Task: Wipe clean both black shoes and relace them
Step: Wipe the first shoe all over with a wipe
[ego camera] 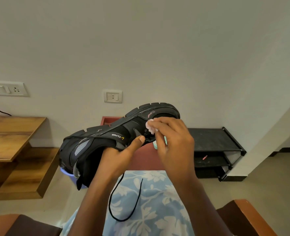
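A black shoe (106, 133) is held up at mid frame, sole turned up and away, toe to the right. My left hand (118, 155) grips it at the collar, thumb pressed on its side. My right hand (171, 138) pinches a small pinkish-white wipe (150, 126) against the upper near the toe. A whitish smear (150, 114) shows on the sole edge above the wipe. One loose black lace (123, 201) hangs down onto my lap. The second shoe is out of view.
A red table (140, 159) stands in front of my knees, a teal object (155, 143) on it behind my right hand. A black shoe rack (214, 142) is at the right, a wooden desk (13, 133) at the left, a lilac tub (67, 172) under the shoe's heel. Chair arms (243, 215) flank my lap.
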`<state>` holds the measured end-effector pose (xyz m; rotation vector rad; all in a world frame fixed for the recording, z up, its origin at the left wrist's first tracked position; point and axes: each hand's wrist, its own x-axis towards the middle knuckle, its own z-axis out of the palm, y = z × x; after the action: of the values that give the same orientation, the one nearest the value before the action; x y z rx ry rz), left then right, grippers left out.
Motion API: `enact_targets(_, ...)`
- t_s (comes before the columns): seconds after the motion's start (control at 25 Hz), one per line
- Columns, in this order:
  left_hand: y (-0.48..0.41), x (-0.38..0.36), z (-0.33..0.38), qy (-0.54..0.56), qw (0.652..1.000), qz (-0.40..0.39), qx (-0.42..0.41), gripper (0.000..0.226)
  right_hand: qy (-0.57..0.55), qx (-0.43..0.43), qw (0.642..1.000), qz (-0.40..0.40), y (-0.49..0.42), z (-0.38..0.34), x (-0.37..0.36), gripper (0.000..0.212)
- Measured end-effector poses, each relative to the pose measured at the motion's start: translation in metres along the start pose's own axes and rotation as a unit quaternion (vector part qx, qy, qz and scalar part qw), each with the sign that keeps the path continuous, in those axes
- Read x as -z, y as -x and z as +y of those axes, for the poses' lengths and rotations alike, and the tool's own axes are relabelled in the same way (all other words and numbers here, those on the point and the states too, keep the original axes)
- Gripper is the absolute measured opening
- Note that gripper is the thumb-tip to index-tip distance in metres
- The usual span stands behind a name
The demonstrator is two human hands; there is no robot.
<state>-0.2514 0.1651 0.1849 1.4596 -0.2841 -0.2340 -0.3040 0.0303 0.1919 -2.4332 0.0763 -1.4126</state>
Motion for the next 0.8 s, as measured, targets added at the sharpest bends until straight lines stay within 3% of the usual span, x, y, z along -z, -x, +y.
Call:
enact_targets(0.28,-0.002,0.003,-0.001,0.027,0.999,-0.021,0.004,0.027,0.027,-0.084,0.994,0.058,-0.012,0.018,0.008,0.024)
enact_targets(0.48,0.000,-0.001,-0.002,-0.003,1.000,-0.004,0.004,0.020,0.017,-0.027,0.999,0.017,0.004,-0.007,-0.006,0.027)
enact_targets(0.8,-0.004,0.003,-0.006,0.028,0.999,-0.020,0.027,0.025,0.027,-0.097,0.993,0.057,-0.006,0.012,0.005,0.021)
